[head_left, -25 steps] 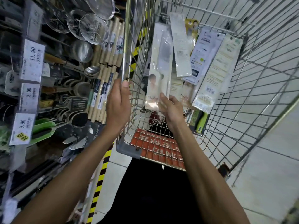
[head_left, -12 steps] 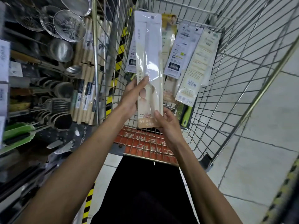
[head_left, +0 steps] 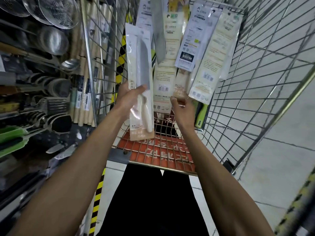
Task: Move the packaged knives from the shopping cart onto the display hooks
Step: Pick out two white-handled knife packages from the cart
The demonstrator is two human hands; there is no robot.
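The left hand (head_left: 128, 97) grips one packaged knife (head_left: 139, 65) in the middle of the frame. Its thumb lies across the front of the pack, at the bottom of the blade. The pack is long and flat. It is shiny clear plastic over pale card, and the bottom part is tan. Inside are a wide grey blade and a smooth cream handle. The pack stands almost straight up, in front of the near left part of the shopping cart (head_left: 255, 86).

The cart is made of thin shiny metal wires that cross in squares. A flat orange panel (head_left: 162, 150) lies at its near end. The other knife packs (head_left: 211, 53) stand in the cart, in the upper middle of the frame. They are long, flat and pale, and they lean on the far wall.

The right hand (head_left: 183, 108) is just below those packs, with its fingers curled. It is blurry, so I cannot tell if it holds one.

On the left side of the frame are round wire strainers (head_left: 56, 12), a shiny metal ladle (head_left: 69, 64) and long wooden sticks (head_left: 81, 103). The floor (head_left: 281, 167) on the right is smooth grey tile.
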